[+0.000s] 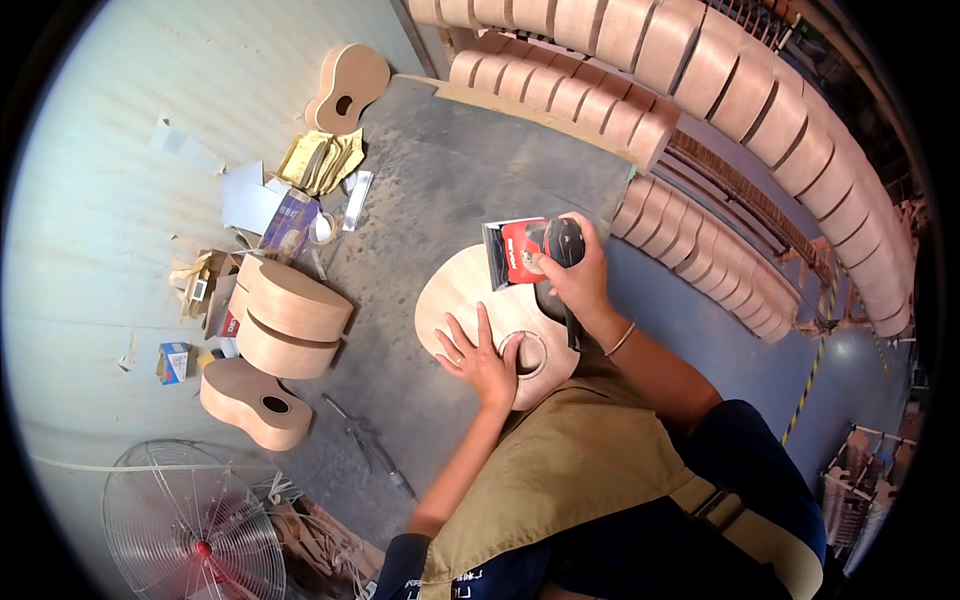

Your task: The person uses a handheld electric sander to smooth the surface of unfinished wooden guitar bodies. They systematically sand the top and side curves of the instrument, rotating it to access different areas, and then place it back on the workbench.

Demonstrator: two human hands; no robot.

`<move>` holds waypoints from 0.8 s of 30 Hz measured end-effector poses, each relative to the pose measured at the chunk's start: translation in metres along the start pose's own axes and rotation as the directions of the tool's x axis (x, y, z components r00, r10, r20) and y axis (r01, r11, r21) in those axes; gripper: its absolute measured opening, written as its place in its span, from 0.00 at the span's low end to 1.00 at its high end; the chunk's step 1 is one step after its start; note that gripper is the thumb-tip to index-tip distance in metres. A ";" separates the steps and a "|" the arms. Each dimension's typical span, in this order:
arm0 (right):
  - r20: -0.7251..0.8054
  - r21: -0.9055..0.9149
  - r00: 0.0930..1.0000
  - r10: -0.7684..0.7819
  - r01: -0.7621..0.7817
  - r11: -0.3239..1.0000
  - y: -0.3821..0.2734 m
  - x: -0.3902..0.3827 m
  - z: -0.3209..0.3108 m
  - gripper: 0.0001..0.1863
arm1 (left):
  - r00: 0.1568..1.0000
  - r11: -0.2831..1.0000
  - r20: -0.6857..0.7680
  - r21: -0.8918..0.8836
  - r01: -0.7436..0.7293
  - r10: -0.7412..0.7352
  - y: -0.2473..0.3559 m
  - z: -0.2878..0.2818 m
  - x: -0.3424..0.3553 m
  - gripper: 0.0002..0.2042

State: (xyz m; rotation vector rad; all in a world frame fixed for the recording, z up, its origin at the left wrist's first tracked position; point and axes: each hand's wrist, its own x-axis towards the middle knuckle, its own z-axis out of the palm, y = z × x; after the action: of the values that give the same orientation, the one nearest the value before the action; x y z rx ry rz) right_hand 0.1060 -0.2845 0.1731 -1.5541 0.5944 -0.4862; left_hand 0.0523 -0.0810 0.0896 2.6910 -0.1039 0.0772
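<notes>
An unfinished wooden guitar body (445, 295), small like a ukulele's, lies face up at the near edge of the dark worktable (420, 190). My left hand (482, 368) is spread flat on its top, fingers apart, the thumb beside the round sound hole. A red and black electric sander (528, 250) is gripped from above by my right hand (578, 275). Its flat pad is over the body's right edge; whether it touches the wood I cannot tell. A black cord hangs down from the sander past the body's side.
More wooden bodies (295, 310) stand at the left, and another (350, 85) leans at the far wall. Sanding sheets (322, 160) and a purple box (290, 225) lie nearby. A black air tool (365, 445) is at the near left. A fan (200, 540) stands lower left; racked bodies (700, 250) line the right.
</notes>
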 end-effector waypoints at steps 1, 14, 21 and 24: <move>-0.003 0.001 1.000 -0.004 0.004 1.000 0.007 -0.002 -0.002 0.34 | 1.000 1.000 -0.005 -0.009 0.015 -0.015 0.003 0.002 0.000 0.48; 0.240 -0.070 0.971 -0.017 0.035 0.997 0.008 -0.008 -0.039 0.36 | 0.995 0.995 -0.002 -0.039 0.097 -0.097 0.012 0.004 -0.002 0.44; 0.199 -0.076 0.966 0.165 -0.153 0.985 -0.006 -0.027 -0.074 0.34 | 0.995 0.995 -0.033 -0.044 0.094 -0.096 0.013 0.006 -0.003 0.44; 0.114 -0.019 0.966 0.230 -0.230 0.973 -0.008 -0.045 -0.085 0.33 | 0.995 0.995 -0.051 -0.042 0.088 -0.090 0.012 0.008 -0.003 0.44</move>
State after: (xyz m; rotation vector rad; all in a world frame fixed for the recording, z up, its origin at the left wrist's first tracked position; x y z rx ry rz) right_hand 0.0188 -0.3215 0.1887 -1.4846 0.6773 -0.2174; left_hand 0.0488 -0.0949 0.0869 2.6475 0.0306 0.1179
